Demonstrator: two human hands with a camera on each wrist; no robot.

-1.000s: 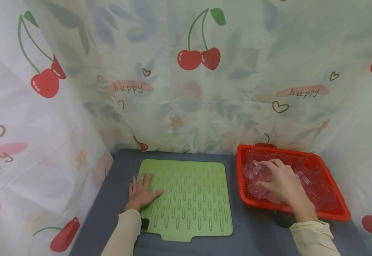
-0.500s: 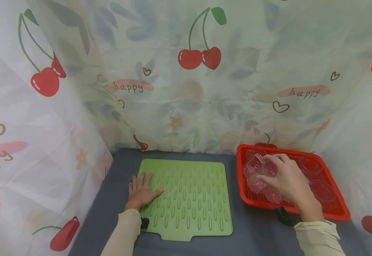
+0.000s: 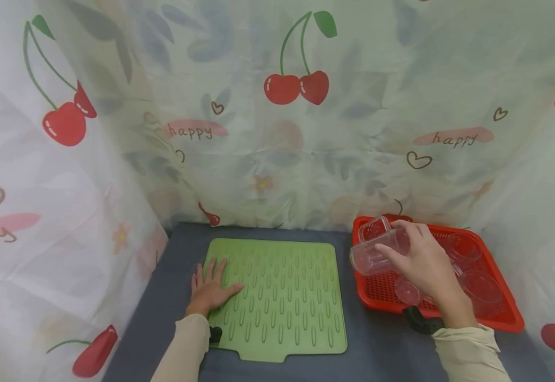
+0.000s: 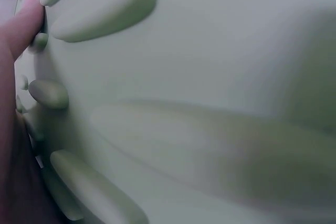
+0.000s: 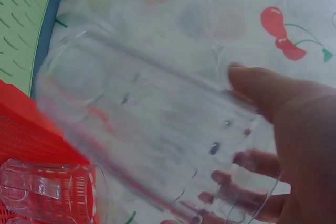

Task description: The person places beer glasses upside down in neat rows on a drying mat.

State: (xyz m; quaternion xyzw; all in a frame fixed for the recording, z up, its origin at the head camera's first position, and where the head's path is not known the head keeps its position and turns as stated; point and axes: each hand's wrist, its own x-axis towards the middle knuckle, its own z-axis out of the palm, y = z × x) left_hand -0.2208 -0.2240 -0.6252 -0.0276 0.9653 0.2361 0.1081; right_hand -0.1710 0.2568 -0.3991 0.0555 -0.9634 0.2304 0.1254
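Note:
My right hand (image 3: 421, 260) grips a clear plastic cup (image 3: 375, 250) on its side, lifted above the left end of the red basket (image 3: 511, 313). In the right wrist view the cup (image 5: 152, 135) fills the frame with my fingers (image 5: 262, 90) curled round it. My left hand (image 3: 209, 289) lies flat with spread fingers on the left edge of the green ribbed mat (image 3: 282, 297). Seen from the left wrist, the mat (image 4: 210, 77) is close up and a fingertip (image 4: 23, 24) touches it.
Several more clear cups (image 3: 478, 284) lie in the red basket; one (image 5: 47, 192) shows in the right wrist view. A dark grey tabletop (image 3: 378, 345) is walled by cherry-print curtains (image 3: 277, 106) on three sides. A black object (image 3: 416, 321) sits before the basket.
My right hand has lifted a clear cup out of the basket, up and leftward. The left hand has stayed still on the mat.

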